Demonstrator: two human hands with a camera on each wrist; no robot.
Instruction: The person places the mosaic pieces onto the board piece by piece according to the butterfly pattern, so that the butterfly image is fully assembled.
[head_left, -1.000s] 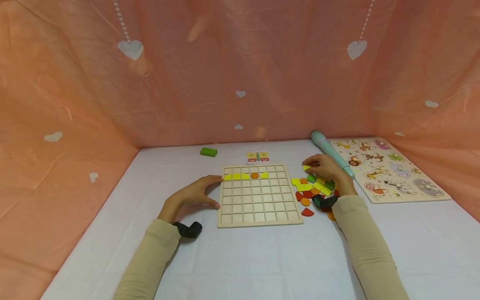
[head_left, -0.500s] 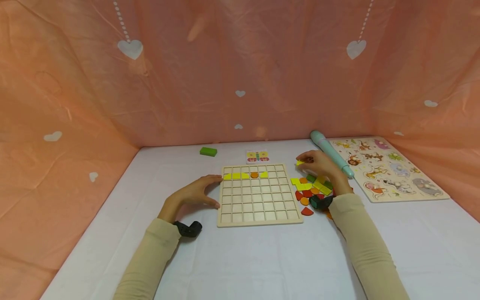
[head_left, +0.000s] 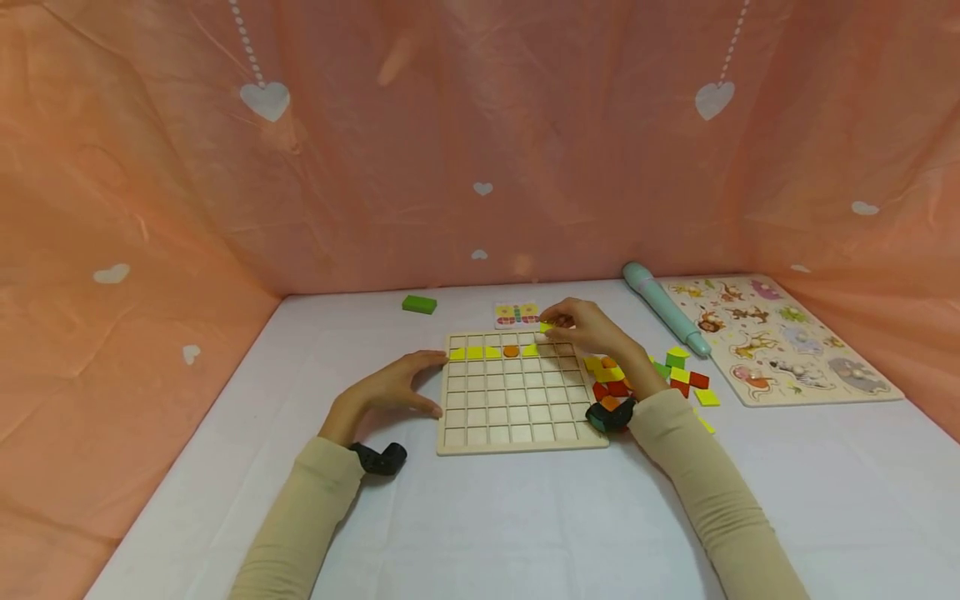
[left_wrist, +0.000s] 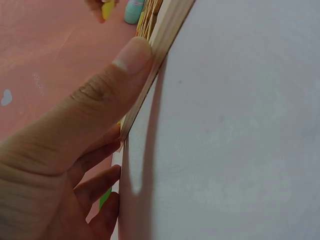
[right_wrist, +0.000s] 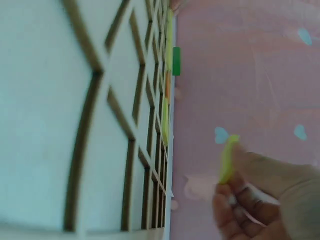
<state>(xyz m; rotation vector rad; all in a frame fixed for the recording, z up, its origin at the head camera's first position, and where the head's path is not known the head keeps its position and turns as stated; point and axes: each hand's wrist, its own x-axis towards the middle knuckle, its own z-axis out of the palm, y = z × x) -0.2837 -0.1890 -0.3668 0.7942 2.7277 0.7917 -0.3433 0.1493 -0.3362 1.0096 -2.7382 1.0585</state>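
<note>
A wooden grid board (head_left: 510, 408) lies on the table with a row of yellow pieces (head_left: 474, 353) and one orange round piece (head_left: 511, 352) near its far edge. My left hand (head_left: 390, 387) rests against the board's left edge, thumb and fingers spread along it; the left wrist view shows the thumb (left_wrist: 107, 87) touching the wooden rim (left_wrist: 172, 22). Above the far right corner of the board, my right hand (head_left: 588, 327) pinches a yellow piece (right_wrist: 228, 159) between thumb and fingers.
Right of the board lie loose red, orange, green and yellow pieces (head_left: 678, 375), partly behind the right wrist. Beyond are a mint microphone-shaped object (head_left: 663, 308) and an animal puzzle board (head_left: 787, 342). A patterned card (head_left: 517, 315) and green block (head_left: 419, 305) are at the back.
My right hand has moved left from the loose pieces to above the board's far right part, carrying the yellow piece. More of the loose pieces show now. My left hand has stayed in place.
</note>
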